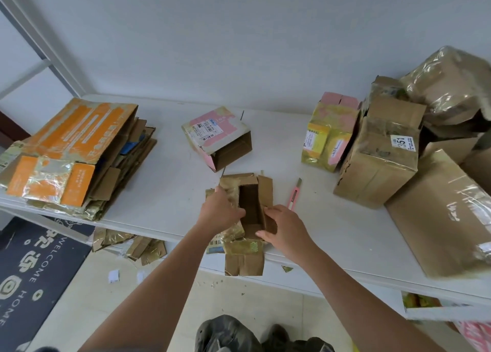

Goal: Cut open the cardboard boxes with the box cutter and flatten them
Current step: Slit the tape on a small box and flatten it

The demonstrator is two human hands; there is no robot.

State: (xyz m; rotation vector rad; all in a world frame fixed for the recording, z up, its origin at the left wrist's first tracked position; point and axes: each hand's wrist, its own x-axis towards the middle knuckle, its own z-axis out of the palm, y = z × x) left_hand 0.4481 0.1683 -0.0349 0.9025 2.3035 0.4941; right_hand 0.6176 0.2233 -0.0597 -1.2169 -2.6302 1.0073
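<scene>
label "351" (pixel 401 141) marks a box at two o'clock; box cutter (pixel 293 194) points twelve; left hand (pixel 221 212) and right hand (pixel 283 225) grip the open box (pixel 251 205)

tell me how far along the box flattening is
Done: a stack of flattened boxes lies at the table's left. In hand: the left hand and right hand spread a small brown box, already open; the pink box cutter lies beside it. Left: the pink-labelled open box and the taped boxes piled right.

Box cutter (pixel 294 194) right of opened box (pixel 249 205)
</scene>
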